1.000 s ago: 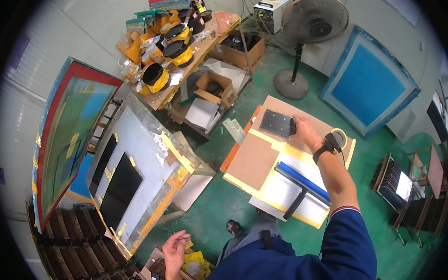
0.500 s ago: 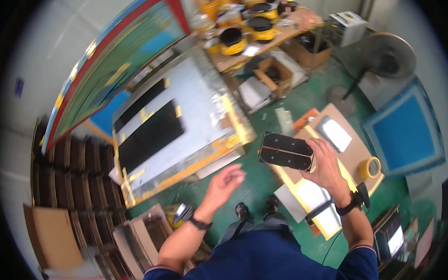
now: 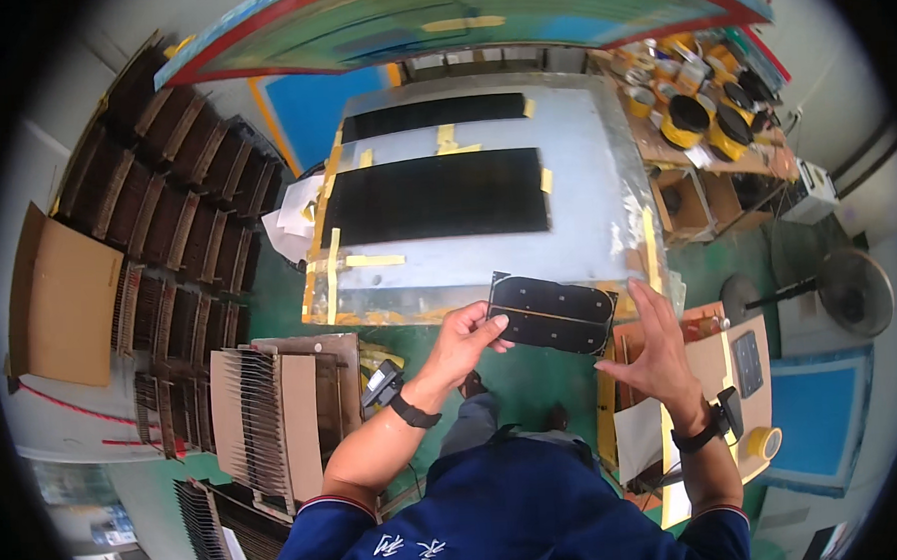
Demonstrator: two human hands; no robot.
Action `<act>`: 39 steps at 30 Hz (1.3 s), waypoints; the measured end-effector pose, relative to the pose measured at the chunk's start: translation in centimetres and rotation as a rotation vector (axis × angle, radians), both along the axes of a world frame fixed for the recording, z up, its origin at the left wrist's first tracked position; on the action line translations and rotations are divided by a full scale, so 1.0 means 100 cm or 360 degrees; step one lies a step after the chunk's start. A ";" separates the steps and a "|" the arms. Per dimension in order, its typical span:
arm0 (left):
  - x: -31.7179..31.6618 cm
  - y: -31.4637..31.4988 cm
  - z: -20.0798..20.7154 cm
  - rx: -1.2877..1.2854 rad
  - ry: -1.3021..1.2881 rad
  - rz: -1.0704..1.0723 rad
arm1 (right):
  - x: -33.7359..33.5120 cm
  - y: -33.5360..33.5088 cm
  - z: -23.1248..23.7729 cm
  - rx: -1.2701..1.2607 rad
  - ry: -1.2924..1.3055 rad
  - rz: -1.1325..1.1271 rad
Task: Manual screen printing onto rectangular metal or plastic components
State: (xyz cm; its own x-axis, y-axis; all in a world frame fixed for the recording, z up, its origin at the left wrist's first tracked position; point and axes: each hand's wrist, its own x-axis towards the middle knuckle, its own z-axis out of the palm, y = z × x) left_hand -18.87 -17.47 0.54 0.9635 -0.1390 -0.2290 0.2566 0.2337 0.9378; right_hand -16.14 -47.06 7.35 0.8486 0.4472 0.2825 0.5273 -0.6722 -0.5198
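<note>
A dark rectangular panel [image 3: 553, 315] with rounded outlines, a light centre line and small square marks is held tilted in front of my body. My left hand [image 3: 461, 345] pinches its left edge, thumb on top and fingers curled beneath. At the other end my right hand [image 3: 660, 349] is spread, thumb and fingers apart around the right edge; it does not appear to grip the panel. Beyond the hands stands a pale printing table [image 3: 448, 258]. On it lie a wide black strip [image 3: 435, 196] and a narrower black strip [image 3: 436, 115], with yellow tape pieces around them.
A red-edged screen frame [image 3: 437, 25] is raised over the table's far side. Slotted racks [image 3: 169, 187] line the left, and another rack [image 3: 260, 423] stands near my left arm. At right are a side bench with a tape roll [image 3: 764, 442], a fan [image 3: 854, 292] and ink buckets [image 3: 684, 120].
My view has swung toward the printing table. My left hand, free before, has taken the panel's left edge. The right hand, which held the panel, has opened at its right edge.
</note>
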 end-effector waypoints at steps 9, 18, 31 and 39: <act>0.033 0.122 -0.018 -0.0148 0.0050 0.0185 | 0.060 0.136 0.008 -0.0066 0.0017 0.0190; 0.061 0.173 -0.018 -0.0165 0.0082 0.0394 | 0.125 0.199 -0.001 -0.0006 0.0064 0.0439; 0.127 0.168 -0.033 -0.0463 0.0318 0.0880 | 0.207 0.264 -0.082 0.1171 0.1773 0.0348; 0.131 0.200 -0.043 -0.0266 0.0163 0.0700 | 0.258 0.286 -0.062 0.0568 0.1724 0.0683</act>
State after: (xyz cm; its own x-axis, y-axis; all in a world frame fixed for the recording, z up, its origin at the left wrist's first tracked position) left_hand -5.77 2.54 -3.74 0.9128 0.2335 -0.3350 0.1887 0.4863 0.8532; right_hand 9.63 -18.43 1.14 0.5235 0.7914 -0.3156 -0.1497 -0.2793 -0.9485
